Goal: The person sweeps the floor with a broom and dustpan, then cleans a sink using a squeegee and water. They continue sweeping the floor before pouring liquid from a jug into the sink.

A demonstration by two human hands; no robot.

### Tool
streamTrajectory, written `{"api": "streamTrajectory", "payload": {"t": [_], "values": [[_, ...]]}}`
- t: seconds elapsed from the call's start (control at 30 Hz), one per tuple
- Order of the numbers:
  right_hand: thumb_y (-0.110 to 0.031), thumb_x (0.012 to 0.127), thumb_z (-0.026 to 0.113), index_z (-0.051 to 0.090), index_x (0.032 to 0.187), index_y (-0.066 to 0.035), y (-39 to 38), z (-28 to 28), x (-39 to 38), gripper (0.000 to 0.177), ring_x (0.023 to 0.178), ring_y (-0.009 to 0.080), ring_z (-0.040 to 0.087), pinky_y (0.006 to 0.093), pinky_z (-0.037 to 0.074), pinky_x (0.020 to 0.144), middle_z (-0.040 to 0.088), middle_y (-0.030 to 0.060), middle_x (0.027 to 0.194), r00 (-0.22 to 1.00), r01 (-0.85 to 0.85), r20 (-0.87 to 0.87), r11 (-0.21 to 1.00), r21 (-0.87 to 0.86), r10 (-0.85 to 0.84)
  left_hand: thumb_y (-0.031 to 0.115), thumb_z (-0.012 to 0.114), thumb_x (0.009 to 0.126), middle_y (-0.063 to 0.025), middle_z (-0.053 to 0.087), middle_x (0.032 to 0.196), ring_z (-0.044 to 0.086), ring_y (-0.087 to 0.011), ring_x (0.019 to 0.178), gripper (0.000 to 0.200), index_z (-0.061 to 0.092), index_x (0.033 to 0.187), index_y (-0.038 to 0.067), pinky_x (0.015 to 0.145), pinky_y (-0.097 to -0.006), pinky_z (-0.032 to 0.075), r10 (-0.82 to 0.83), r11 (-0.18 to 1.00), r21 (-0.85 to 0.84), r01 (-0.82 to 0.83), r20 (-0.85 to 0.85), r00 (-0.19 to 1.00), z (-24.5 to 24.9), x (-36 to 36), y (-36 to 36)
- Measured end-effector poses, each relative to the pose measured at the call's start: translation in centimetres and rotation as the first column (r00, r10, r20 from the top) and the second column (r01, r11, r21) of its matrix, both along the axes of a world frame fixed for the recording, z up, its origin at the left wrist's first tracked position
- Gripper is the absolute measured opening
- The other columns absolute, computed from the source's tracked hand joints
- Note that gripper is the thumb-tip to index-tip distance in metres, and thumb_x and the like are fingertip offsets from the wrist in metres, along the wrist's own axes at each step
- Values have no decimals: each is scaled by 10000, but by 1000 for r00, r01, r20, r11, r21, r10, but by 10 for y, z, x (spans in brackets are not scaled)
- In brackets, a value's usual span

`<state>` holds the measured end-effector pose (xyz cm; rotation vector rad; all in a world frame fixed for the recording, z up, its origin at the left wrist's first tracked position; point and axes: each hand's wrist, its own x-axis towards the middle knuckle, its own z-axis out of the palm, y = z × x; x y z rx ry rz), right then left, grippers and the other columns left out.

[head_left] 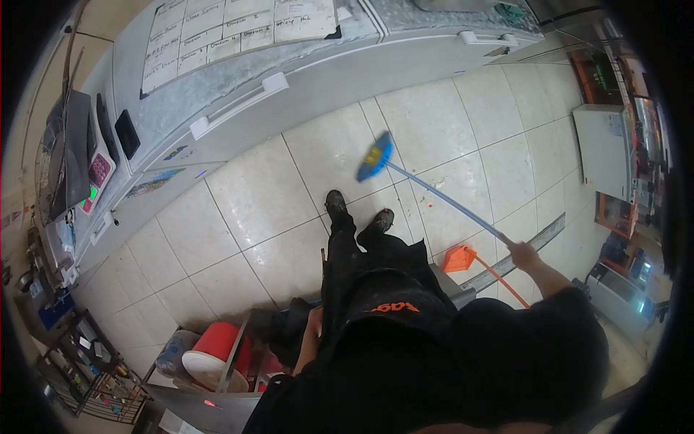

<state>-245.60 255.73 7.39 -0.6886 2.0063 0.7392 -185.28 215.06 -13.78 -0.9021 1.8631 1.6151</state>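
My right hand [525,257] is wrapped round the blue-grey handle of a broom [444,197]. The broom's head [375,157], blue with a yellow patch, is on the tiled floor ahead of my shoes. Down at my side is my left hand [316,320], close against the apron and beside a dark bundle [289,329]; its fingers are mostly hidden. An orange dustpan [457,259] with a long orange handle stands below my right hand, near a metal rail. Small crumbs lie scattered on the tiles around the broom.
Long white chest freezers [318,87] line the far side, one carrying a handwritten chart [235,32]. A black phone [127,134] and a scale lie at the left. Red and white tubs [217,347] sit on a metal shelf at lower left. A white cabinet [603,148] stands at right.
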Motion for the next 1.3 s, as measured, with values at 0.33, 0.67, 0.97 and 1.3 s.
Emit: {"api": "streamTrajectory", "payload": {"t": [0.33, 0.67, 0.97, 1.3], "values": [[-157, 965, 505, 377, 1490, -301, 7, 160, -12, 559, 815, 390, 677, 479, 555, 777, 700, 182, 932, 981, 165, -97, 986, -33, -167, 129, 536, 877, -147, 721, 978, 710, -264, 787, 266, 708, 1060, 41, 646, -343, 559, -183, 982, 56, 179, 74, 980, -9, -67, -76], [-132, 945, 505, 310, 1533, -253, -195, -130, -73, 631, 918, 376, 657, 479, 509, 805, 671, 221, 1036, 920, 165, 389, 849, -501, 51, 270, 609, 927, -62, 657, 1140, 631, -187, 982, 378, 636, 1249, 74, 735, -316, 523, 533, 767, 138, -627, 407, 742, 44, -156, -97], [-68, 900, 444, 254, 1508, -482, -93, -162, -124, 759, 937, 353, 686, 483, 543, 803, 669, 202, 1030, 974, 116, 223, 927, -357, -36, 375, 589, 955, -27, 628, 1131, 610, -174, 998, 400, 605, 1276, 135, 761, -321, 474, 581, 798, -112, -591, 401, 708, 100, -213, -77], [-81, 943, 508, 218, 1542, -360, 268, 14, -86, 721, 774, 345, 698, 466, 562, 701, 684, 191, 830, 980, 191, -36, 978, -80, -195, 376, 596, 958, -55, 667, 1112, 641, -174, 955, 402, 634, 1246, 98, 765, -323, 497, 320, 943, -54, -327, 403, 857, 57, -326, -57]]}}
